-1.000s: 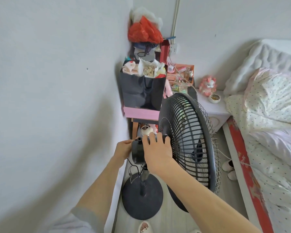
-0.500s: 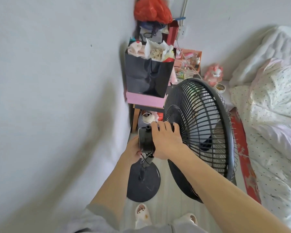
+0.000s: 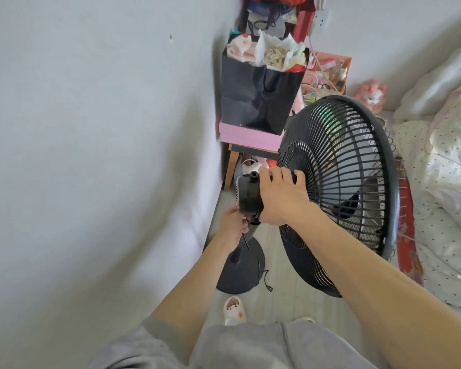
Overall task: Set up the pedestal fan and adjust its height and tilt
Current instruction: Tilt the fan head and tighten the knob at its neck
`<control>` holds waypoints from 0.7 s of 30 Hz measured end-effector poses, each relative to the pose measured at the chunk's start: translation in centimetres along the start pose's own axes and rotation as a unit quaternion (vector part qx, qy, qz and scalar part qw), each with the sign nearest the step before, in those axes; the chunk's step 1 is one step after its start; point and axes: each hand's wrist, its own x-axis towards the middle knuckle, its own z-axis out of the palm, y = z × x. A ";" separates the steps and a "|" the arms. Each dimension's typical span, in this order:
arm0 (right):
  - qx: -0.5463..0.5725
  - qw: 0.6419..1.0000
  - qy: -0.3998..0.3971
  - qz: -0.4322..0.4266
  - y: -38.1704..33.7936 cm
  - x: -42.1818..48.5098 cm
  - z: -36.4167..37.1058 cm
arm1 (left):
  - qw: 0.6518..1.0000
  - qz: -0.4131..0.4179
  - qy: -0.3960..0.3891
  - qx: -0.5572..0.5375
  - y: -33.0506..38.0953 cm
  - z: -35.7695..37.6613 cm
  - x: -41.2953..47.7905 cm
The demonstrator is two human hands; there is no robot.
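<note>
A black pedestal fan stands on the floor between the left wall and the bed. Its round grille [image 3: 341, 187] faces right and tilts upward. My right hand [image 3: 282, 198] lies over the black motor housing [image 3: 248, 195] behind the grille, fingers wrapped across its top. My left hand [image 3: 233, 227] is below the housing, closed around the neck at the top of the pole, where the cord hangs. The round black base [image 3: 241, 270] rests on the pale floor beneath.
A stool in the corner carries a pink box and a black gift bag [image 3: 258, 94] full of small things. The bed with dotted bedding [image 3: 447, 182] fills the right side. The fan's plug [image 3: 269, 287] lies loose on the floor. My slippered foot [image 3: 234, 310] stands near the base.
The fan head has risen closer to the camera and the grille tilts more upward. My left hand has slid from the housing's side down to the neck under it.
</note>
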 end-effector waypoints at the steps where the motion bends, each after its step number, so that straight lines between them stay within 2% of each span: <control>1: 0.000 1.000 -0.001 0.001 0.0 0.1 0.0 | 0.999 0.016 0.017 0.029 -0.2 0.1 -0.6; 3: 0.002 1.000 -0.003 -0.001 -0.1 0.1 0.0 | 0.990 0.071 0.049 0.113 -1.0 0.2 -1.6; 7: 0.001 1.000 -0.009 -0.002 0.1 -0.1 -0.2 | 0.949 0.154 0.072 0.266 -2.0 0.3 -3.0; 10: -0.002 1.000 -0.015 0.004 0.1 -0.2 -0.3 | 0.917 0.161 0.073 0.357 -1.1 0.2 -3.8; 14: 0.001 1.000 0.007 0.017 -0.2 -0.4 -0.2 | 0.876 0.155 0.036 0.455 -0.8 1.0 -5.6; 16: -0.003 0.998 0.053 0.024 -0.3 -0.8 0.2 | 0.841 0.168 0.034 0.512 -0.8 1.4 -6.5; 21: 0.012 0.983 0.179 0.043 -0.9 -2.3 2.7 | 0.724 0.210 0.011 0.657 2.2 1.3 -7.7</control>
